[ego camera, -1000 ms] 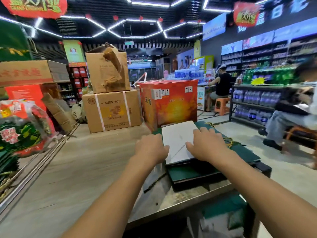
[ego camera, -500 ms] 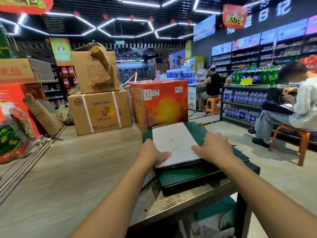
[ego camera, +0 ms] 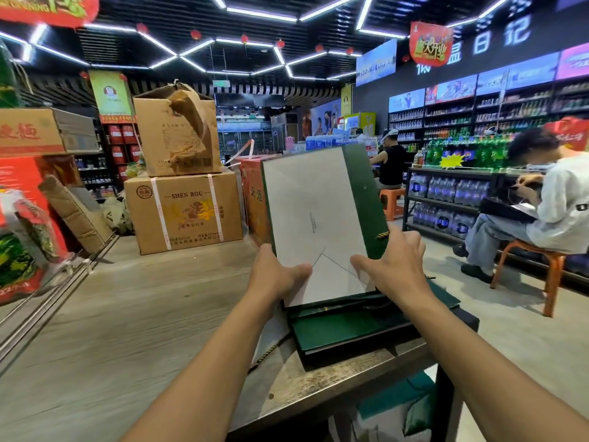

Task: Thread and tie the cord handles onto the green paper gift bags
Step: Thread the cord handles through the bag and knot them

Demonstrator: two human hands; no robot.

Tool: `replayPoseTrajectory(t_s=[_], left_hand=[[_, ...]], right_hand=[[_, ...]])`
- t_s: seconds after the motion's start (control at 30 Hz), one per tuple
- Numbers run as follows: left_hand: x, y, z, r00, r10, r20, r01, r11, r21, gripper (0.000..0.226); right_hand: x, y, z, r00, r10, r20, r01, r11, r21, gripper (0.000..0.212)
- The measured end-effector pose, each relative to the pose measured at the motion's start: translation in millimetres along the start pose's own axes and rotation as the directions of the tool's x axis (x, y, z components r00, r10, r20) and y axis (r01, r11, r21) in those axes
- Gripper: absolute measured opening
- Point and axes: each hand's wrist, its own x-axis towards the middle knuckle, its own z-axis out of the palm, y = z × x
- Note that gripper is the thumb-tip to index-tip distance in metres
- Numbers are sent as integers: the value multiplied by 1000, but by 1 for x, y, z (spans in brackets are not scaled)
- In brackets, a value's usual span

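Head view, gift bag: a flat-folded green gift bag (ego camera: 315, 212) stands nearly upright over the table (ego camera: 127, 314) at its near right corner. Its creased white panel faces the camera, with a green side strip along its right edge.
Left hand: the left hand (ego camera: 277, 275) grips the bag's lower left edge, thumb pressed on the white panel, fingers wrapped behind.
Right hand: the right hand (ego camera: 395, 266) grips the lower right corner, thumb on the white panel, fingers curled round the green strip.
Cord: a short twisted cord (ego camera: 382, 234) shows on the green strip just above the right hand.
Stack: a stack of bags (ego camera: 347, 330) lies flat on the table directly beneath the raised bag.
Change: half a second earlier this bag lay flat on the stack under both hands; now its far end is tipped up.
Surroundings: cardboard boxes (ego camera: 185, 212) stand at the table's far side; a seated person (ego camera: 548, 202) is at right.
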Motion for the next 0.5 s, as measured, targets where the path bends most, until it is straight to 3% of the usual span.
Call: replayPoseTrajectory(t_s=[0.13,0.33,0.5], left_hand=[[-7,12,-16,989,106,-100,-109,994,-26,51],[-20,15,-72,955,143,-261,-156,987,-27,56],[-33,3,-133,914,171,-369,-177,984,18,56]], right_hand=[[-1,-18,1,994,-104,-20,105,994,39,75],[-14,-59,25,980,-189,66,169,957,238,93],[-37,-101,64,954,-246,171,163,905,392,89]])
